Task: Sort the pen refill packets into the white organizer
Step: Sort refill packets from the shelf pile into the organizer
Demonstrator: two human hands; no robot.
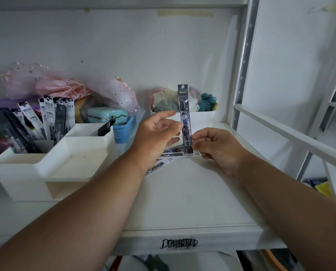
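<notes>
While right hand (pixel 218 149) pinches a dark refill packet (pixel 185 118) upright, left hand (pixel 155 133) — fingers relaxed — touches it, right of white organizer (pixel 46 169) w/ packets inside.

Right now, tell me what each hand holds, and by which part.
The right hand pinches the upright dark packet at its bottom end. The left hand touches its middle with the thumb, fingers open; whether it grips cannot be told.
</notes>
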